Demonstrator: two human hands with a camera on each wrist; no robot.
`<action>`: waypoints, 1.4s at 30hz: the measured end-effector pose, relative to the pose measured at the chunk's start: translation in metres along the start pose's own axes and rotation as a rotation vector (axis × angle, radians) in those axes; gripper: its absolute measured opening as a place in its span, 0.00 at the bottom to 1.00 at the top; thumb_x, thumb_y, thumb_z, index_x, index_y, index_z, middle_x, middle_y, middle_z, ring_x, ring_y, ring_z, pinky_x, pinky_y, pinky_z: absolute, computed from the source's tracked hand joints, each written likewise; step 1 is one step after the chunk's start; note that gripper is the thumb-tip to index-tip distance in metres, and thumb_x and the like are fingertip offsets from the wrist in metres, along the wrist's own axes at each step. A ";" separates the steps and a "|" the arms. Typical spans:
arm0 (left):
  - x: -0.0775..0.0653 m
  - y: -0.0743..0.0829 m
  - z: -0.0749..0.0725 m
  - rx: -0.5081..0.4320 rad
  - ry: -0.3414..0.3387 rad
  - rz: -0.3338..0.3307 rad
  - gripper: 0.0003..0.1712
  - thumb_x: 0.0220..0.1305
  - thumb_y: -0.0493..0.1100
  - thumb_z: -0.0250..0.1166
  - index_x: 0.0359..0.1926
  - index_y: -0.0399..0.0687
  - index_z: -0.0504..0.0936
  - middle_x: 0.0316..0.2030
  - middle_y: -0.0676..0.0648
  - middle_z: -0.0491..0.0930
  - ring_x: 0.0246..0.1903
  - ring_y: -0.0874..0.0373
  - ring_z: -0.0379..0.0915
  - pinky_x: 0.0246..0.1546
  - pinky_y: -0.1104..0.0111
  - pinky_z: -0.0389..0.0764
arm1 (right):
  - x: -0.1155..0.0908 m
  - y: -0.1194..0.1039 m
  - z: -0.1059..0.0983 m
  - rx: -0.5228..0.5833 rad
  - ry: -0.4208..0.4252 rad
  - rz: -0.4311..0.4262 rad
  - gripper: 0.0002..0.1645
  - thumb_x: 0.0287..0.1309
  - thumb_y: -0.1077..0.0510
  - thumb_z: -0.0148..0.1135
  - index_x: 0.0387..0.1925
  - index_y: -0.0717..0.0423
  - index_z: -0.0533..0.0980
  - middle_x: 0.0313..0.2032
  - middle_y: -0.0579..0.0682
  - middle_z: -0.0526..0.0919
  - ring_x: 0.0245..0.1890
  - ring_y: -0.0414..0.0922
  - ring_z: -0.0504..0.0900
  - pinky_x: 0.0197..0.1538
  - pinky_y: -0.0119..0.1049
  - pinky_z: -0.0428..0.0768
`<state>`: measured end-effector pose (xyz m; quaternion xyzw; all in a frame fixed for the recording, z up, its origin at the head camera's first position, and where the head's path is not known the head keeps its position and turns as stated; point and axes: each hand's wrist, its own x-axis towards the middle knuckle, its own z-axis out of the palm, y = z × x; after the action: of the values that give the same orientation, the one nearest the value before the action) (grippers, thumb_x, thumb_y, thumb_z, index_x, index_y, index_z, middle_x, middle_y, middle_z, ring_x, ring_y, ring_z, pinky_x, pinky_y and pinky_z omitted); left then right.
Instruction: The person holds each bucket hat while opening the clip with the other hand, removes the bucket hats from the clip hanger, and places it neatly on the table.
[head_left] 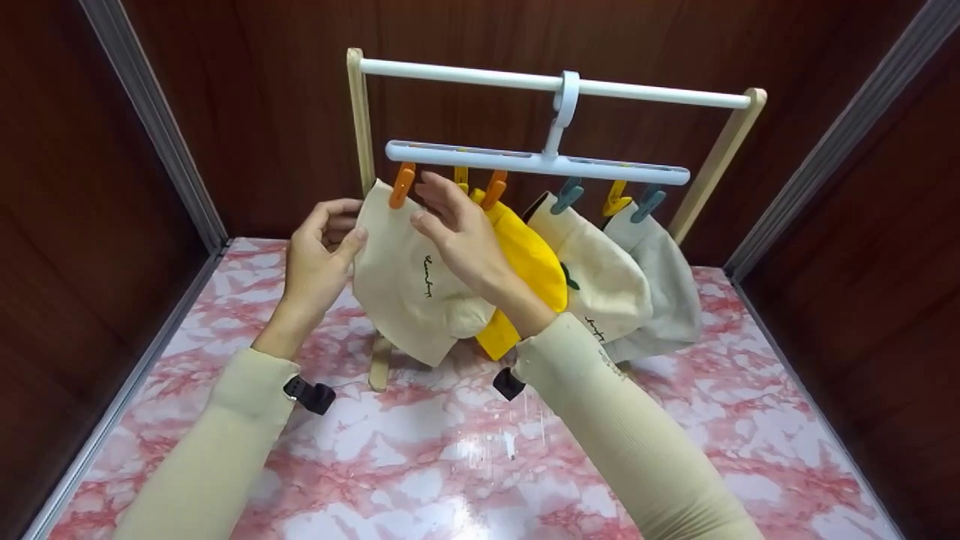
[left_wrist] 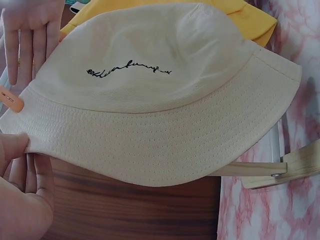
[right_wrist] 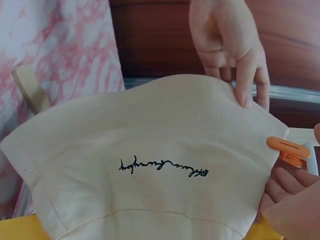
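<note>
A cream bucket hat (head_left: 394, 277) with dark script on its crown hangs by its brim from an orange clothespin (head_left: 403, 186) at the hanger's left end. My left hand (head_left: 319, 251) pinches the brim's left edge, thumb in front and fingers behind, as the right wrist view also shows. Just right of the clothespin, my right hand (head_left: 469, 236) is held with loosely extended fingers close to the hat. Nothing is gripped in it; whether its fingertips touch the cloth I cannot tell. The script (left_wrist: 129, 69) faces the left wrist camera.
A pale blue hanger (head_left: 480, 157) hooks over the white bar (head_left: 465, 73) of a wooden-legged rack. Right of the cream hat hang a yellow hat (head_left: 529, 255), another cream hat (head_left: 600, 262) and a grey hat (head_left: 675, 300), clipped with more clothespins. Beneath lies a pink marbled surface (head_left: 420, 450).
</note>
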<state>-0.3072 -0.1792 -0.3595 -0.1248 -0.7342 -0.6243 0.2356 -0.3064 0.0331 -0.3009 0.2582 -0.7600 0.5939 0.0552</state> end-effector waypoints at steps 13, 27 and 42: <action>-0.001 0.000 0.002 -0.009 0.005 -0.011 0.18 0.75 0.34 0.66 0.63 0.40 0.80 0.49 0.42 0.84 0.46 0.55 0.80 0.49 0.71 0.82 | 0.020 -0.006 0.011 0.026 0.002 0.093 0.35 0.81 0.52 0.55 0.80 0.60 0.59 0.74 0.55 0.72 0.71 0.45 0.73 0.74 0.35 0.70; -0.002 0.003 0.003 -0.041 0.021 -0.033 0.18 0.75 0.34 0.66 0.63 0.42 0.81 0.49 0.42 0.84 0.46 0.54 0.80 0.48 0.71 0.81 | 0.032 -0.001 0.017 0.166 0.066 0.090 0.24 0.84 0.54 0.49 0.71 0.61 0.70 0.65 0.58 0.82 0.66 0.44 0.79 0.71 0.30 0.70; -0.004 0.004 0.006 -0.058 0.064 -0.010 0.17 0.73 0.31 0.66 0.60 0.41 0.83 0.46 0.42 0.85 0.44 0.54 0.81 0.45 0.70 0.81 | 0.035 0.000 0.021 0.156 0.122 0.099 0.22 0.83 0.53 0.52 0.68 0.58 0.75 0.59 0.50 0.87 0.64 0.42 0.81 0.72 0.34 0.72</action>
<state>-0.3036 -0.1721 -0.3589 -0.1078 -0.7086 -0.6502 0.2521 -0.3318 0.0019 -0.2938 0.1873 -0.7184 0.6679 0.0518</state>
